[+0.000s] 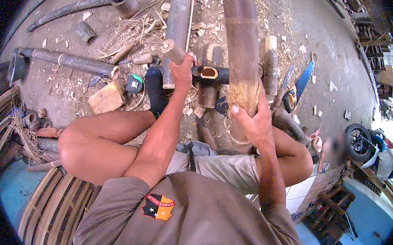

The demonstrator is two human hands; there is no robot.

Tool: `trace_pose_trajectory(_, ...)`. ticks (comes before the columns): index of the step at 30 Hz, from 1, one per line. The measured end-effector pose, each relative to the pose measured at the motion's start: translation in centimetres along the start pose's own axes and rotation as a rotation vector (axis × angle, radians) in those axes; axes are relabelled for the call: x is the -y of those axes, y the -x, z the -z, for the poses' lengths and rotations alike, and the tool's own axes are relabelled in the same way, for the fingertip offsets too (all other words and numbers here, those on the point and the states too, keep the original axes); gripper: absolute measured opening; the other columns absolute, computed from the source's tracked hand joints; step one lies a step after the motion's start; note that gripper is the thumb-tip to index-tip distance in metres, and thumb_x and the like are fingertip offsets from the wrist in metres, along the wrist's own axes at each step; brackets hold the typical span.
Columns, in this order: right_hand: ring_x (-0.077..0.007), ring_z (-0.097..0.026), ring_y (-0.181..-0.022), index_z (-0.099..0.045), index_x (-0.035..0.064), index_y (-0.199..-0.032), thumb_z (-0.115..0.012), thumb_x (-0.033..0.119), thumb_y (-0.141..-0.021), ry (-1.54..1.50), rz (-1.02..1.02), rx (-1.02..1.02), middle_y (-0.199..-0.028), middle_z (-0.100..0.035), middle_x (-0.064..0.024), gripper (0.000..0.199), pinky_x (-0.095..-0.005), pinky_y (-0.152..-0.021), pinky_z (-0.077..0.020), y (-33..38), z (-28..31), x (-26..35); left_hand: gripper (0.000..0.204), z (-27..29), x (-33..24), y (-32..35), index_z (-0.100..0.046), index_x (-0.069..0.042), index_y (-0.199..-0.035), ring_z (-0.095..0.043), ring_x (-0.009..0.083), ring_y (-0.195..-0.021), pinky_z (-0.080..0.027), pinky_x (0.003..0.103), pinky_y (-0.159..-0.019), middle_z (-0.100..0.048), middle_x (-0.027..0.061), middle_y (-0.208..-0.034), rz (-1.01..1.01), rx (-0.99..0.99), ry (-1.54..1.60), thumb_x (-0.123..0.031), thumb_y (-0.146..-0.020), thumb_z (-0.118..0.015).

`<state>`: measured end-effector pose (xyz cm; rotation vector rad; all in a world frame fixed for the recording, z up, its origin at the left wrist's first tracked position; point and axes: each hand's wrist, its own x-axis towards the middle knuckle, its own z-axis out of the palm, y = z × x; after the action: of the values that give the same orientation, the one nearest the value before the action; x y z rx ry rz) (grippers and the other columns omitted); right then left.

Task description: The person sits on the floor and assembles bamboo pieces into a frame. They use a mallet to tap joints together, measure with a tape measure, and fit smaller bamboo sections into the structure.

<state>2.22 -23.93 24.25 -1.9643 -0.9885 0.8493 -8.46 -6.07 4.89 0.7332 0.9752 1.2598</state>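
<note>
My left hand (181, 72) is wrapped round a short, pale wooden rod (174, 51), whose round end sticks out toward the upper left. Its other end is hidden by my fingers. Just right of that hand lies a dark tube (216, 74) with an oval hole cut in it, across a brown bamboo piece (207, 93). My right hand (255, 122) grips a thick bamboo tube (242, 39) near its lower end, thumb on top. This tube stands tilted away from me, brown and smooth above, with frayed, straw-coloured fibres (244, 94) lower down.
A long bamboo pole (179, 16) runs ahead between my legs. Right lie a blue-bladed handsaw (304, 80) and a knife (287, 78); left are a tape measure (135, 84), a wood block (106, 97) and a bamboo length (68, 61). Wood chips litter the floor. A wheel (358, 140) stands far right.
</note>
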Motion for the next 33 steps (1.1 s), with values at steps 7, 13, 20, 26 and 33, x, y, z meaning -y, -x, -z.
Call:
trace_pose_trajectory(7, -0.0420, -0.069, -0.104, -0.033, 0.0252, -0.160, -0.081, 0.028, -0.077, 0.825, 0.390, 0.241, -0.118, -0.066, -0.0237, 0.096, -0.0465, -0.087, -0.0577, -6.9, 1.2, 6.0, 0.017, 1.1, 2.3, -0.2, -0.066, 0.001, -0.101, -0.064, 0.0134, -0.078, -0.053, 0.032, -0.070, -0.070, 0.0054, -0.091, -0.242, 0.006, -0.129, -0.006, -0.086, -0.072)
trace_pose_trajectory(13, -0.0355, -0.070, -0.077, -0.033, 0.0392, -0.159, -0.080, 0.037, -0.077, 0.905, 0.732, 0.282, -0.092, -0.064, -0.0166, 0.095, -0.0471, -0.066, -0.0587, -10.7, 0.0, 10.5, 0.024, 2.4, 4.5, -0.8, -0.066, 0.001, -0.110, -0.065, 0.0159, -0.090, -0.053, 0.032, -0.084, -0.071, 0.0047, -0.103, -0.117, 0.015, -0.007, 0.000, -0.086, -0.072)
trace_pose_trajectory(20, -0.0367, -0.072, -0.076, -0.035, 0.0392, -0.158, -0.080, 0.044, -0.076, 1.109, 0.781, 0.398, -0.089, -0.069, -0.0209, 0.094, -0.0482, -0.064, -0.0579, -13.6, -2.2, 12.3, 0.026, 4.1, 6.5, -1.5, -0.064, 0.001, -0.114, -0.065, 0.0180, -0.097, -0.052, 0.035, -0.088, -0.070, 0.0069, -0.109, -0.088, 0.013, -0.218, -0.007, -0.090, -0.069)
trace_pose_trajectory(26, -0.0391, -0.072, -0.078, -0.037, 0.0367, -0.157, -0.079, 0.041, -0.076, 1.168, 0.578, 0.515, -0.090, -0.070, -0.0217, 0.091, -0.0493, -0.065, -0.0583, -13.6, -2.3, 10.7, 0.028, 1.7, 6.5, -0.3, -0.065, 0.002, -0.113, -0.065, 0.0221, -0.099, -0.050, 0.037, -0.091, -0.071, 0.0103, -0.110, -0.079, -0.099, -0.182, -0.013, -0.089, -0.070)
trace_pose_trajectory(33, -0.0289, -0.071, -0.104, -0.040, 0.0096, -0.155, -0.081, 0.026, -0.079, 0.665, 0.397, 0.045, -0.115, -0.070, -0.0231, 0.088, -0.0390, -0.089, -0.0572, -7.9, 3.6, 8.7, 0.037, -8.9, 4.0, 6.7, -0.065, -0.002, -0.114, -0.069, 0.0246, -0.094, -0.057, 0.041, -0.084, -0.072, 0.0134, -0.109, 0.036, 0.461, -0.293, -0.017, -0.082, -0.074)
